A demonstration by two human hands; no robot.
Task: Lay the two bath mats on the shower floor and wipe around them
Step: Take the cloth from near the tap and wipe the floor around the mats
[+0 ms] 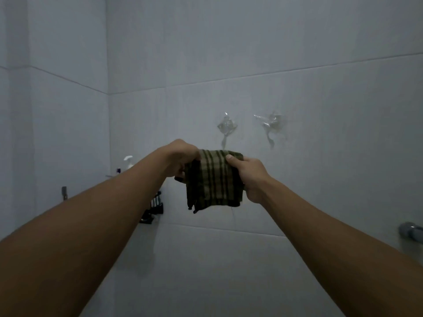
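Note:
A dark green striped cloth (214, 179) hangs folded in front of the tiled shower wall, held up at chest height. My left hand (183, 160) grips its upper left corner with curled fingers. My right hand (250, 177) holds its right edge, thumb on the front of the fabric. Just above the cloth, two clear adhesive hooks are stuck to the wall: the left hook (226, 130) and the right hook (272, 128). No bath mat and no shower floor is in view.
A black wire caddy (153, 208) hangs in the left corner with a white pump bottle (128, 162) above it. A small dark hook (64, 192) sits on the left wall. A grey metal fitting (410, 232) juts from the right edge.

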